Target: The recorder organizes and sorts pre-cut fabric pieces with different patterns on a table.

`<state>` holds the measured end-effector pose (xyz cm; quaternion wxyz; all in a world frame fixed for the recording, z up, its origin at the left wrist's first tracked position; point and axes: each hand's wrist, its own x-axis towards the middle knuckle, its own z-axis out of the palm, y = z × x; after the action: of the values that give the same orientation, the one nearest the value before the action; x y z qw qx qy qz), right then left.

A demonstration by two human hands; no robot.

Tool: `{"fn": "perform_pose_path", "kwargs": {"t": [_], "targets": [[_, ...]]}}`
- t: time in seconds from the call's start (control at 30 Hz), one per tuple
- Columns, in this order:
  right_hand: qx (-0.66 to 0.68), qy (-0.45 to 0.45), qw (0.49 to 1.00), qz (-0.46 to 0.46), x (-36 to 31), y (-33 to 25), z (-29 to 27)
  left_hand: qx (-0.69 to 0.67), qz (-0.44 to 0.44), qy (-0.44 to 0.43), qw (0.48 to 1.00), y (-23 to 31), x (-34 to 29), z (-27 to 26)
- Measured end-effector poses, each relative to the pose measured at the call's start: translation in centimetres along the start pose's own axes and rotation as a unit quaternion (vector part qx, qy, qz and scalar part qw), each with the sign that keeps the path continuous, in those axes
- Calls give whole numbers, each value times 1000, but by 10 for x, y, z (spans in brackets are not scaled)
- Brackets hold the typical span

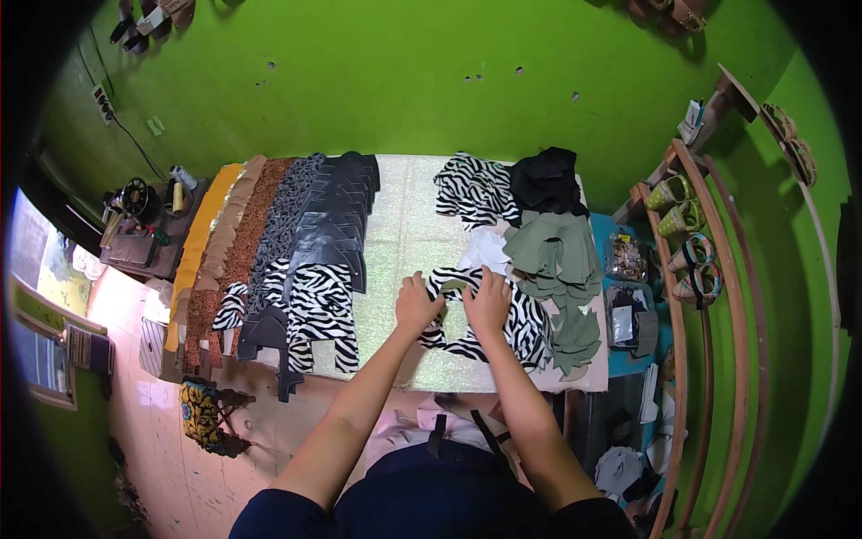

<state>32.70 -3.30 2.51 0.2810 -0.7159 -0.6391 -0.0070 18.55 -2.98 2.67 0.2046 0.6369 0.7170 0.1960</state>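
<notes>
Touching curved zebra-striped fabric [456, 275] are both hands [418, 305] [488, 305].

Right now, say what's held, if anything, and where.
Left hand and right hand touch a striped cloth, at its left and upper edges; whether either holds it cannot be told.

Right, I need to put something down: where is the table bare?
Mainly the table's middle, between the dark grey pieces and the upper zebra-print stack, running down toward the left hand. It's crowded at the left, under overlapping rows, and at the right, with black pieces, green pieces and zebra-print pieces by the right hand.
</notes>
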Motion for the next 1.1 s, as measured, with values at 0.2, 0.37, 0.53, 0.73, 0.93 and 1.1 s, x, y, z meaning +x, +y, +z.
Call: {"fn": "perform_pose_path", "kwargs": {"t": [0.2,0.37,0.53,0.73,0.93,1.1], "targets": [[53,-41,998,-7,-22,-32,-1,-91,-20,-99,991,-25,-14,-40],[73,-146,987,-2,-62,-71,0,-10,38,9,999,-81,-49,-41],[50,-169,984,0,-102,-76,3,45,62,-20,997,-101,-83,-37],[-31,-103,993,-40,-118,-60,0,57,90,-10,994,-100,-105,-28],[-50,-85,992,-84,-111,-5,-19,81,173,9,982,-76,-110,-15],[7,-267,954,-135,-88,28,-35,18,193,-17,981,-49,-106,-5]]}}
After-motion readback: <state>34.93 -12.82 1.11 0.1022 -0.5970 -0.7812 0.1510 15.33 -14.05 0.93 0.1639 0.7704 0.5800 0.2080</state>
